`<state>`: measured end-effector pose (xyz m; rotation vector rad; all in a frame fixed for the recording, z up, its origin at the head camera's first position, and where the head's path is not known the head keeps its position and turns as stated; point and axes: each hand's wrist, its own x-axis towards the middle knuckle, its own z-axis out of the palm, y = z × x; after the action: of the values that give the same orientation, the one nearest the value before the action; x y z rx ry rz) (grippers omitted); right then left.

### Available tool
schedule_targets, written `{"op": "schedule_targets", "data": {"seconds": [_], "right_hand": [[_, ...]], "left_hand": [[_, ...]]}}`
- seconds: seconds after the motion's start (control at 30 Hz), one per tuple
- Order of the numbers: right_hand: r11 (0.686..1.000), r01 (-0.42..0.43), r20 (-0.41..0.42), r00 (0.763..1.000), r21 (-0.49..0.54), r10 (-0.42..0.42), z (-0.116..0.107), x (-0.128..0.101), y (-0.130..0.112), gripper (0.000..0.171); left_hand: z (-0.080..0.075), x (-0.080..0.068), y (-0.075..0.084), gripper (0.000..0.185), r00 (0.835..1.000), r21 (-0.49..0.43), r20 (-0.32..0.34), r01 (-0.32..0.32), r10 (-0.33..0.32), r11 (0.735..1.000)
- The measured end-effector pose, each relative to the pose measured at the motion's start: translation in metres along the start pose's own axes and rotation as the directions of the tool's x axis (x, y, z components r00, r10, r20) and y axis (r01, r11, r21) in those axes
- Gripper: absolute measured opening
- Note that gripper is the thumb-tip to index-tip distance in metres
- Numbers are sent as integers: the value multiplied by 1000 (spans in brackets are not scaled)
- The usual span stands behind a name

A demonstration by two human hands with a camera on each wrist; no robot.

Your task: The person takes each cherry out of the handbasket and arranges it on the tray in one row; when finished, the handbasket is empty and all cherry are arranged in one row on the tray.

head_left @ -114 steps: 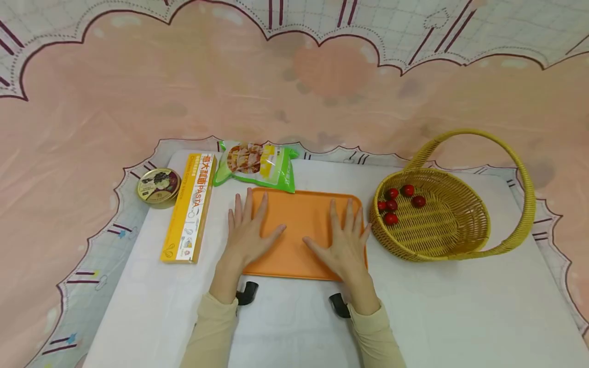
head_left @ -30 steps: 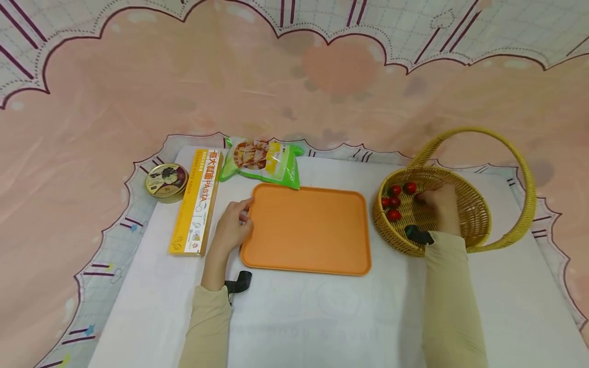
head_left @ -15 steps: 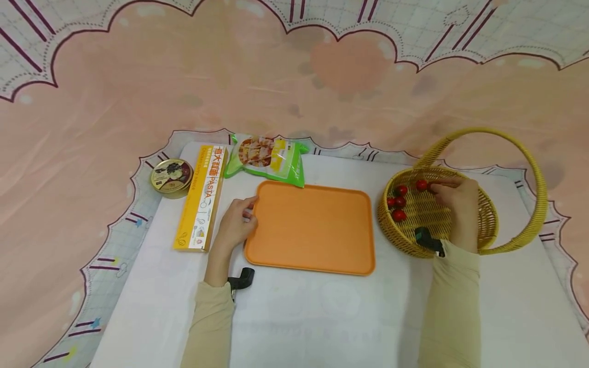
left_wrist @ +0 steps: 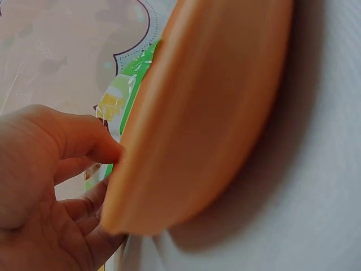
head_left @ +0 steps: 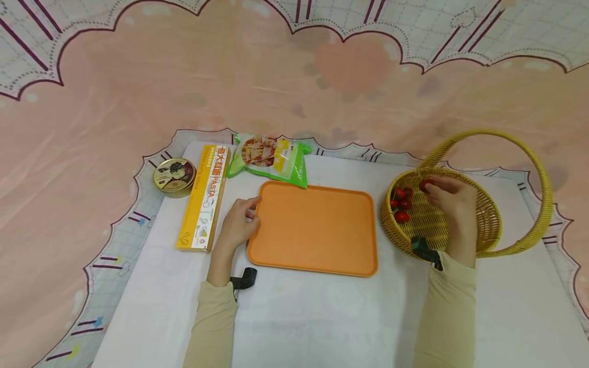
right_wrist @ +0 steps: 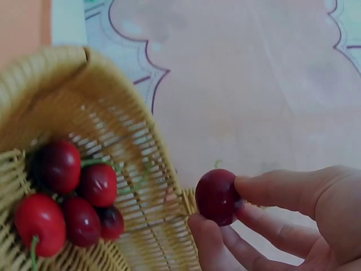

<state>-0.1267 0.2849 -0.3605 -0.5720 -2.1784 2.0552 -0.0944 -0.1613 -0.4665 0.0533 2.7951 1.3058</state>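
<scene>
My right hand (head_left: 456,205) pinches a dark red cherry (right_wrist: 216,196) between thumb and fingertips, over the yellow wicker basket (head_left: 490,221). A thin green stem shows at the top of that cherry in the right wrist view. Several more cherries (right_wrist: 40,223), some with green stems, lie together at the left side of the basket floor. On the other side, my left hand (head_left: 237,224) grips the left edge of the orange tray (head_left: 317,230). In the left wrist view, its thumb and fingers meet the tray's rim closely. Nothing lies on the tray.
Behind the tray lies a green snack bag (head_left: 271,158), its corner right at the tray's rim. A yellow pasta box (head_left: 202,199) and a round tin (head_left: 175,176) stand at the left. The basket's tall handle (head_left: 545,204) arches up at the right.
Both hands were spread over the tray at first. My left hand has since gone to its left edge; my right hand reached into the basket and lifted a cherry off its floor.
</scene>
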Motion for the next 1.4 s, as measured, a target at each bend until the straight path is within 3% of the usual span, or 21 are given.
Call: {"op": "schedule_targets", "data": {"seconds": [0.27, 0.37, 0.57, 0.73, 1.03, 1.27, 1.4], "right_hand": [[991, 60, 81, 994, 117, -70, 22, -8, 5, 20], [995, 59, 96, 993, 83, -67, 35, -9, 5, 17], [994, 77, 116, 991, -73, -69, 72, -17, 3, 38], [978, 112, 182, 980, -175, -80, 114, -26, 12, 36], [984, 86, 340, 940, -156, -29, 189, -42, 43, 36], [977, 62, 347, 938, -202, 12, 219, -51, 60, 28], [960, 88, 338, 941, -266, 7, 232, -56, 64, 27]], "left_hand": [[-1, 3, 0, 53, 1000, 4, -5, -12, 12, 1000], [-1, 4, 1, 53, 1000, 0, 4, -8, 8, 1000], [-1, 6, 3, 53, 1000, -1, 20, 7, -7, 1000], [-1, 7, 2, 53, 1000, -1, 12, -14, 14, 1000], [-2, 2, -2, 53, 1000, 7, 4, -10, 9, 1000], [0, 0, -2, 53, 1000, -8, -11, -21, 20, 1000], [0, 0, -2, 53, 1000, -1, -11, -17, 17, 1000]]}}
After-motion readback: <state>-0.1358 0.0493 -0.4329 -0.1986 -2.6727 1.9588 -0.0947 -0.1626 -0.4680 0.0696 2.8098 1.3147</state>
